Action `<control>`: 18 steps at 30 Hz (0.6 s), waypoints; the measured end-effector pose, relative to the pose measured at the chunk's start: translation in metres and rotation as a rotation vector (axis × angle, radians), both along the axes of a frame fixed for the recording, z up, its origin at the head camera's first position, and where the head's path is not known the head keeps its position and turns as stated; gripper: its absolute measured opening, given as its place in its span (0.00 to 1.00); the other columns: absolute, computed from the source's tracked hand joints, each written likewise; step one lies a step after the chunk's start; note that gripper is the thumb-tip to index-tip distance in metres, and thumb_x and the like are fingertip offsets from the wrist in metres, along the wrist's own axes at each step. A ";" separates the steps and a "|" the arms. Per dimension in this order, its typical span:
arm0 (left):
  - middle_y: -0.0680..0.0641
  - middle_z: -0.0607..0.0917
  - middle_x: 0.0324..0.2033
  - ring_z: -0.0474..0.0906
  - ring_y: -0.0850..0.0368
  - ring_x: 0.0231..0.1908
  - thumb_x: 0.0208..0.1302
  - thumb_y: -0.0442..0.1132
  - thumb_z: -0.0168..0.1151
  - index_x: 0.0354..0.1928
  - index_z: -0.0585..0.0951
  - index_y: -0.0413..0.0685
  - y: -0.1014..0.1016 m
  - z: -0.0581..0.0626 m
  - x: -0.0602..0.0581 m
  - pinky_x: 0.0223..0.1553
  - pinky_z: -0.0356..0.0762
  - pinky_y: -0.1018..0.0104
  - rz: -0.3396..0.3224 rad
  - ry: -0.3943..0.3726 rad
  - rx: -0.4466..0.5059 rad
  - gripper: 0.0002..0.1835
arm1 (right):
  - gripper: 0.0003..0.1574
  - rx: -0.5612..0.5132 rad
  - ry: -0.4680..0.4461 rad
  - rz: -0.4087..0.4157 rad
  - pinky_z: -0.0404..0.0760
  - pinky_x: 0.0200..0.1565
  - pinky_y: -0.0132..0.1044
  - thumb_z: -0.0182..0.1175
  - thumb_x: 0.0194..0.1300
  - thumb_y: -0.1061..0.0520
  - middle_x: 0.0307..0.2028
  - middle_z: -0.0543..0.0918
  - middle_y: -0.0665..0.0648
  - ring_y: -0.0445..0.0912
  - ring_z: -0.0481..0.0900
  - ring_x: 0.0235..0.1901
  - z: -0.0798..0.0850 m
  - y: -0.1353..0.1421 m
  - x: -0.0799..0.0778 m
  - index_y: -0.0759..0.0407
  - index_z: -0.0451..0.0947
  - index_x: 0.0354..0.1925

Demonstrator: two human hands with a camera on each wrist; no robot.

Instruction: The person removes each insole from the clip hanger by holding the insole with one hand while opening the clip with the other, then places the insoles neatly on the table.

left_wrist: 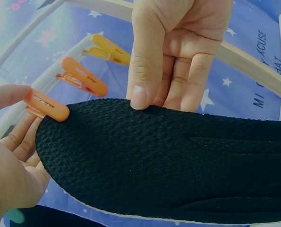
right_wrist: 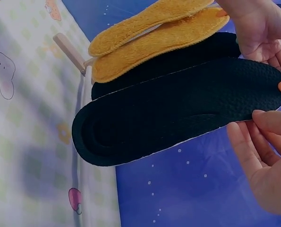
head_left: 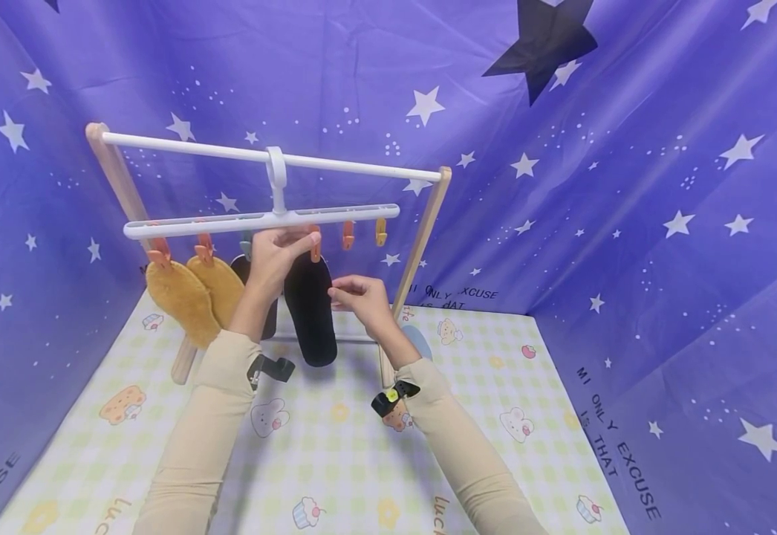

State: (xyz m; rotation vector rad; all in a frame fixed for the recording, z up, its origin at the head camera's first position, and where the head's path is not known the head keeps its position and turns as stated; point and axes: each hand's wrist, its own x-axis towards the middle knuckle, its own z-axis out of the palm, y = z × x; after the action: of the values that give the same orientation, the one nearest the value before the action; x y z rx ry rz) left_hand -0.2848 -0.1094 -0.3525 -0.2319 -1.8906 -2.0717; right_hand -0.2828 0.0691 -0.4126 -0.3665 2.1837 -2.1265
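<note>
A black insole (head_left: 310,312) hangs toe-up from an orange clothespin (left_wrist: 48,105) on a white hanger (head_left: 228,223). My left hand (head_left: 273,264) pinches that clothespin with thumb and fingers, and some of its fingers pass behind the insole's top end in the left wrist view. My right hand (head_left: 364,301) pinches the insole's side edge below the clip, thumb on its front face. Behind it hangs a second black insole (right_wrist: 166,66), partly hidden. Two yellow fuzzy insoles (right_wrist: 164,49) hang farther left from orange clips (head_left: 160,251).
The hanger hooks over the white bar (head_left: 362,167) of a wooden-legged rack (head_left: 423,241). An unused orange clip (head_left: 348,235) and a yellow clip (head_left: 380,232) hang at its right end. Beneath lies a checked tablecloth (head_left: 335,461); a starry purple curtain (head_left: 629,245) surrounds it.
</note>
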 end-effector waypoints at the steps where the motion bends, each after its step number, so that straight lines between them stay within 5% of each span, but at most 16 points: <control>1: 0.68 0.87 0.24 0.85 0.70 0.33 0.64 0.32 0.69 0.49 0.83 0.24 0.000 0.000 0.000 0.54 0.78 0.71 0.002 -0.003 -0.001 0.17 | 0.12 0.000 -0.001 0.001 0.91 0.40 0.42 0.66 0.64 0.71 0.34 0.89 0.62 0.39 0.86 0.29 0.000 0.000 0.000 0.79 0.82 0.45; 18: 0.54 0.84 0.17 0.81 0.60 0.21 0.66 0.33 0.67 0.43 0.83 0.21 0.001 -0.002 0.001 0.46 0.78 0.67 -0.056 0.095 0.063 0.15 | 0.13 -0.008 -0.023 -0.008 0.91 0.39 0.42 0.66 0.64 0.71 0.32 0.88 0.57 0.40 0.86 0.29 0.004 0.006 0.004 0.81 0.81 0.45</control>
State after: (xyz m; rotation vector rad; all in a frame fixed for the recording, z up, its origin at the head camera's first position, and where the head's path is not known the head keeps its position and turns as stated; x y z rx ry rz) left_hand -0.2839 -0.1083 -0.3543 -0.3656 -1.7802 -2.1134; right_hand -0.2785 0.0753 -0.4084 -0.3332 2.1678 -2.1335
